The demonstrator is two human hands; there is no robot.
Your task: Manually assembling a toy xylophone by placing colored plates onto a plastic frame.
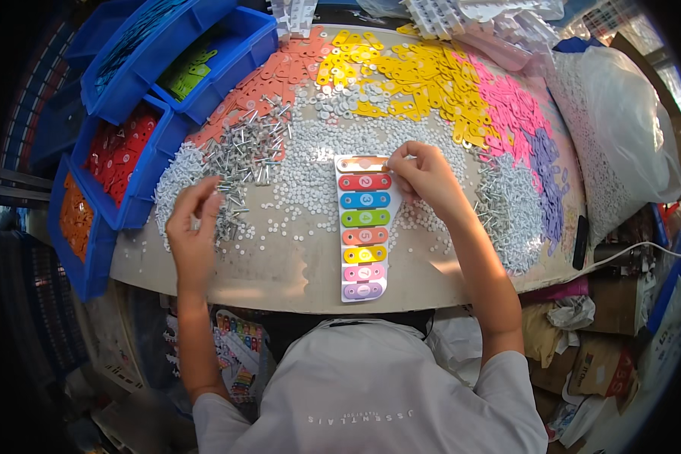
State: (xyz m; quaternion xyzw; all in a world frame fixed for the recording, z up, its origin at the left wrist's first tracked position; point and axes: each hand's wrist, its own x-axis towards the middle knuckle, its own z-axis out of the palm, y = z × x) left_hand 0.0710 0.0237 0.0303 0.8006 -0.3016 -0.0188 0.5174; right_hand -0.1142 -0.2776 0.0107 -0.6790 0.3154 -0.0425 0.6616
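In the head view, the white card (365,228) with colored bars lies near the middle of the table (280,276). The right hand (425,175) has bent fingers at its far right corner; I can't tell if they grip it. The left hand (192,221) is beside silver pins (238,155), fingers curled; I can't tell if they hold one. Blue bins (238,64) sit far left.
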